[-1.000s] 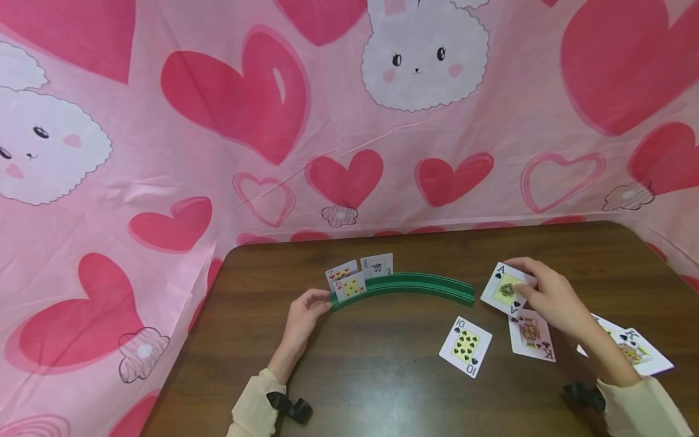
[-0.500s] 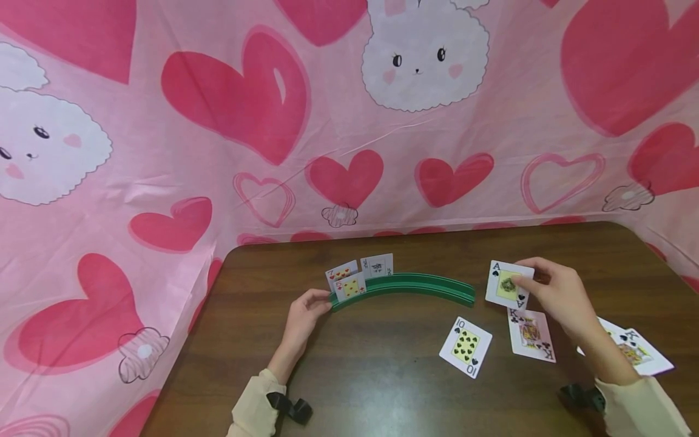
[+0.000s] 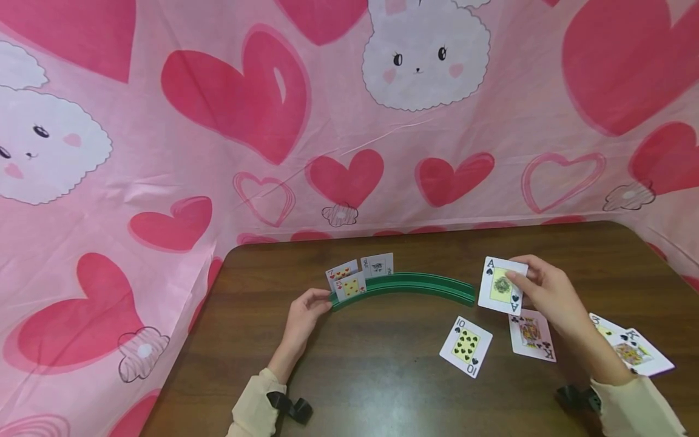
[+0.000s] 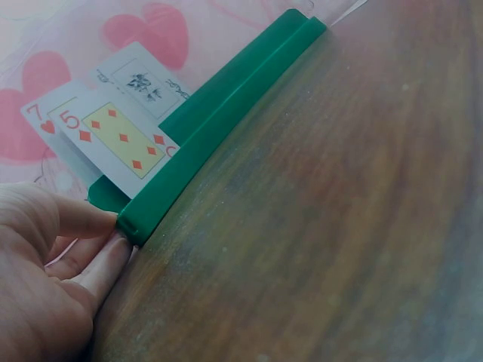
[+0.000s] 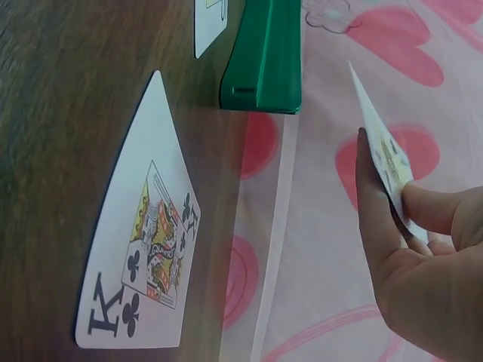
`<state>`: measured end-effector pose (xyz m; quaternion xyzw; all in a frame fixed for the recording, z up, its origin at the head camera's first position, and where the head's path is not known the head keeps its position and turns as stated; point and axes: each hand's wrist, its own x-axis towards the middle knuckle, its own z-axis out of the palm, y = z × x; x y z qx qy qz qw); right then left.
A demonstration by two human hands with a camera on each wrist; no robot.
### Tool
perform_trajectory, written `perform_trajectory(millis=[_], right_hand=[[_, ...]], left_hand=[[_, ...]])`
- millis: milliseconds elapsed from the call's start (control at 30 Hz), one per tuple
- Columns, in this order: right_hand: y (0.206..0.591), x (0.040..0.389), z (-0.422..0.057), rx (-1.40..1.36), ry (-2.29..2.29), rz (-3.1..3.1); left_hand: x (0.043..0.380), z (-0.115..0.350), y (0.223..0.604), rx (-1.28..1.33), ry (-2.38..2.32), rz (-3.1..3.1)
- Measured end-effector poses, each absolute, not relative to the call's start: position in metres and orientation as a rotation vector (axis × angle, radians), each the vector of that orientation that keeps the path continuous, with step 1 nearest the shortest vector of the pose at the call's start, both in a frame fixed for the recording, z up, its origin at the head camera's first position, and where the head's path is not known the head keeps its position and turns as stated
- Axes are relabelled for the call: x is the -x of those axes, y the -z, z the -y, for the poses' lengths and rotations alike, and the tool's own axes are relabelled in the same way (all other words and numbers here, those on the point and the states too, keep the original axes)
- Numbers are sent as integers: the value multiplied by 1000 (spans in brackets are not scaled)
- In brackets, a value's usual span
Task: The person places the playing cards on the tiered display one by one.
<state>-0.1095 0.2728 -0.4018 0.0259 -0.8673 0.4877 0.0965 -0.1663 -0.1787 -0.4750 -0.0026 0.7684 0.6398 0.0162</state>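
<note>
Between thumb and fingers, my right hand point(image 3: 548, 291) holds the ace of spades point(image 3: 496, 291) upright, its face toward me, just past the right end of the curved green card holder point(image 3: 420, 284). In the right wrist view the ace point(image 5: 381, 151) shows nearly edge-on, above the table. My left hand point(image 3: 303, 318) grips the holder's left end with its fingertips, also seen in the left wrist view point(image 4: 53, 264). Standing in the holder's left part are the five of diamonds point(image 3: 350, 287) in front, the seven of hearts point(image 3: 340, 272) partly hidden behind it, and a joker point(image 3: 378, 266).
Face up on the brown wooden table point(image 3: 371, 376) lie the ten of spades point(image 3: 466, 347) and the king of clubs point(image 3: 532, 335). Farther right, a king of spades point(image 3: 641, 353) overlaps a card marked 3 point(image 3: 601, 325), partly behind my right forearm. A pink heart-patterned cloth point(image 3: 327, 121) hangs behind.
My right hand has turned the tilted ace of spades more upright and shifted it slightly, now a little left of half a second ago. My left hand and the holder have stayed in place.
</note>
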Motion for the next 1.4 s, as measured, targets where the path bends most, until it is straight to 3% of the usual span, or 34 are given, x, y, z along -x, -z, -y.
perform_trajectory(millis=[1400], right_hand=[[383, 121, -260, -34, -1580, 2489]], left_hand=[[165, 176, 473, 2, -2038, -2375]])
